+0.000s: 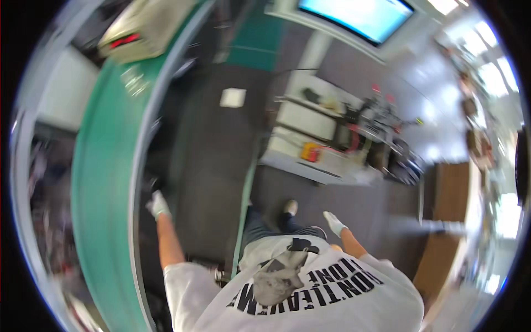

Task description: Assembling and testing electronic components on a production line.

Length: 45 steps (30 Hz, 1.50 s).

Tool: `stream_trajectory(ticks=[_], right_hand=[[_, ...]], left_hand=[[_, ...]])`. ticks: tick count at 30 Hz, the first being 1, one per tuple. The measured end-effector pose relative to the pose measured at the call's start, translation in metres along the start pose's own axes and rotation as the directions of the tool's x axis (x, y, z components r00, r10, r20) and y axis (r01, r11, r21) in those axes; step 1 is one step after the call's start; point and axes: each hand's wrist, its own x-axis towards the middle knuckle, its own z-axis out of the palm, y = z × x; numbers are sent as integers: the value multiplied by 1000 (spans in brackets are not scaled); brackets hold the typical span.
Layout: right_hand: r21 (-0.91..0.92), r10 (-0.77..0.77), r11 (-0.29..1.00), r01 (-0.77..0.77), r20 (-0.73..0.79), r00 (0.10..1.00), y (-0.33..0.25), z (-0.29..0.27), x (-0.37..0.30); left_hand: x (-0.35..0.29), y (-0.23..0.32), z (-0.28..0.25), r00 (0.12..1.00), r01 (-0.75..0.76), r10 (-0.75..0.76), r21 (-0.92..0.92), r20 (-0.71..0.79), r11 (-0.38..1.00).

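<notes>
My left hand (159, 205), in a white glove, reaches out to the left beside the pale edge rail (136, 166) of a long green-topped bench (105, 188). A small dark shape lies right at its fingertips; blur hides whether the fingers touch or grip it. My right hand (334, 223), also gloved in white, hangs at my right side over the dark floor (365, 216). Its fingers are stretched out, with nothing in them.
A white cart (298, 165) ahead carries an orange-yellow meter (311, 151), cables and a metal mechanism (379, 122). A beige box (146, 30) and a clear item (134, 81) lie on the bench. Beyond are a white square (233, 98) and a lit screen (357, 14). Brown boards (451, 193) stand right.
</notes>
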Motion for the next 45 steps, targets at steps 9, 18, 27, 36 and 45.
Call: stream_trajectory(ticks=[9,18,27,36,45], right_hand=[[441,483,831,-339,-270,833,86,72,-131],[518,524,782,-348,-242,817,134,121,-131],[362,274,916,-174,-246,930,116,66,-67],[371,121,928,-31,-222,967,70,-56,23],[20,-256,964,264,-185,949,72,-99,122]], left_hand=[[74,42,178,800,-16,-279,483,531,875],[9,48,94,901,121,-240,322,361,939],[-192,19,-3,748,408,-495,282,441,868],[-241,29,-33,895,198,-314,348,317,916],[-329,90,-30,623,-601,486,-22,613,799]])
